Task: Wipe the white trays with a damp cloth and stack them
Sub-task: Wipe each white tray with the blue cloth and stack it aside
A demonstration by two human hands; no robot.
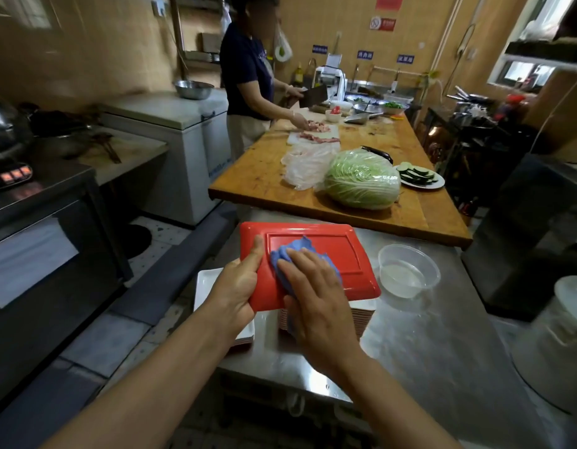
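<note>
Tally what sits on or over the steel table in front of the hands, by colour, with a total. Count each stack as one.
Red: 1, the tray held by the left hand
Blue: 1, the cloth under the right hand
White: 1, the stack of trays
Red-edged: 1, the stack under the held tray
Clear: 1, the plastic bowl
Total: 5

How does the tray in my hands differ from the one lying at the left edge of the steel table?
The held tray shows a red face, tilted up off the stack of trays; the left tray is white and lies flat. The left hand grips the red one while the right hand presses a blue cloth on it; nothing touches the white one. Both are rectangular.
</note>
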